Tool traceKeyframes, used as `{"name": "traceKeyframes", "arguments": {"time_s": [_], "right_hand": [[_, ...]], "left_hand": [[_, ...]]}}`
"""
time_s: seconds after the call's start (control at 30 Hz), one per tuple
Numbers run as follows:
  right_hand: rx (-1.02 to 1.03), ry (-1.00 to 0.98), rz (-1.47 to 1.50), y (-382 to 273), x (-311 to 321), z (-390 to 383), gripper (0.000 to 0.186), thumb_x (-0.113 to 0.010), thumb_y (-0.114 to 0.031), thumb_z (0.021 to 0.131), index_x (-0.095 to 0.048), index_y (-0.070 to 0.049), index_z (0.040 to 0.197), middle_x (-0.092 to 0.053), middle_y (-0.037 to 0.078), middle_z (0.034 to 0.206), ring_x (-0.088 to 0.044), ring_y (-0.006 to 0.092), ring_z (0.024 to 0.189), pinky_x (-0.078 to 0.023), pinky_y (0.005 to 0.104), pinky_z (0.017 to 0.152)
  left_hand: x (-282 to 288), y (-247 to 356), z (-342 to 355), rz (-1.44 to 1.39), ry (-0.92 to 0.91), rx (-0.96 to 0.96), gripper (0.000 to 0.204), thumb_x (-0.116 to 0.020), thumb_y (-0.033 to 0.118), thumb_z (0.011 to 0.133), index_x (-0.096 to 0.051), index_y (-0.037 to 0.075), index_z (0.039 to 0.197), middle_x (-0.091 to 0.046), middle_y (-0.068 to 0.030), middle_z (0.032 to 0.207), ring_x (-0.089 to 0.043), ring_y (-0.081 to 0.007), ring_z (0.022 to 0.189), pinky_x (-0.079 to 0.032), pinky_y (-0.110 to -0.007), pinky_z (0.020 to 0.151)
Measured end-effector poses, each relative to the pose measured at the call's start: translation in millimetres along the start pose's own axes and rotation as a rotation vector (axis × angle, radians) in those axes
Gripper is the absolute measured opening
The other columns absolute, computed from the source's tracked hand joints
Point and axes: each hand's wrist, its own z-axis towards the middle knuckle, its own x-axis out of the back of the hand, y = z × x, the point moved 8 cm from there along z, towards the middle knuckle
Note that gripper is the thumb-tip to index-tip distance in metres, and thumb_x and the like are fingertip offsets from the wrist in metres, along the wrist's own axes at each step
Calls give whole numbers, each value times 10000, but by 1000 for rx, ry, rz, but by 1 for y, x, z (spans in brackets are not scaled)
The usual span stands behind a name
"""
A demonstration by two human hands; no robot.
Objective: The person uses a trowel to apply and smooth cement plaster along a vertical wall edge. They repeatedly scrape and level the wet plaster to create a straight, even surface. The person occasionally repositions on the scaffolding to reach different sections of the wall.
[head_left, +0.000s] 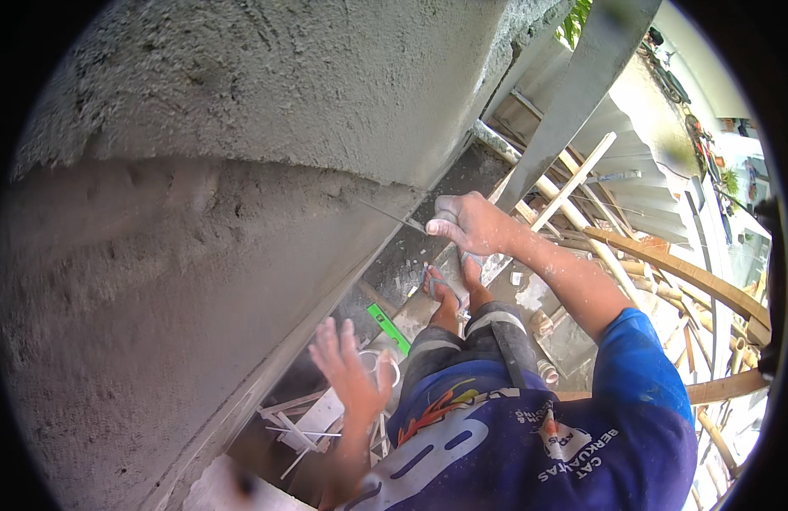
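My right hand (472, 223) is closed around the grip of a thin metal tool (392, 213), which looks like a trowel seen edge-on. Its far end points at the grey cement wall (275, 247), near a ledge where rough render overhangs a smoother face; whether it touches cannot be made out. Lower down, my left hand (353, 370) is raised near the wall, fingers spread and holding nothing. A bright green bar (389, 330), like a small spirit level, lies below between the wall and my legs. Partly behind my left hand is a white round object (392, 368).
Bamboo poles and timber (615, 247) crowd the right side. A wide grey plank (573, 102) slants across the upper right, near corrugated sheets (636, 157). Scraps and white strips (304, 430) lie at lower left. My sandalled feet (445, 285) stand amid debris.
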Motion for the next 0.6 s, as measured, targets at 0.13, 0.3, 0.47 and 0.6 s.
{"name": "traceKeyframes", "arguments": {"time_s": [0.13,0.3,0.47,0.6], "right_hand": [[109,14,-6,-7,-9,7,567,-586,-505,994,-615,49,877,-607,294,764,-623,506,805,-490,528,716],[-40,-2,-32,14,-10,9,560,-591,-501,993,-630,50,896,-626,288,759,-650,488,797,-515,515,734],[147,18,31,4,-15,10,566,-593,-514,989,-652,47,941,-656,285,781,-662,489,819,-525,525,763],[-114,-18,-89,27,-23,12,597,-582,-545,984,-643,46,929,-654,300,806,-652,493,836,-513,539,752]], "left_hand": [[-173,-19,-53,-388,-530,359,965,-630,595,898,-238,55,1595,-259,-348,1575,-237,-543,1465,-160,-628,1201],[-274,-31,-105,-387,-971,421,1083,-653,674,854,-147,116,1631,-160,-363,1619,-198,-552,1489,-211,-568,1216],[-309,-27,-99,-249,-1098,298,1158,-673,723,806,-129,133,1640,-164,-362,1619,-215,-537,1493,-246,-532,1217],[-318,-24,-100,-138,-1146,251,1176,-674,735,796,-119,135,1642,-141,-383,1615,-205,-542,1496,-242,-523,1221]]}}
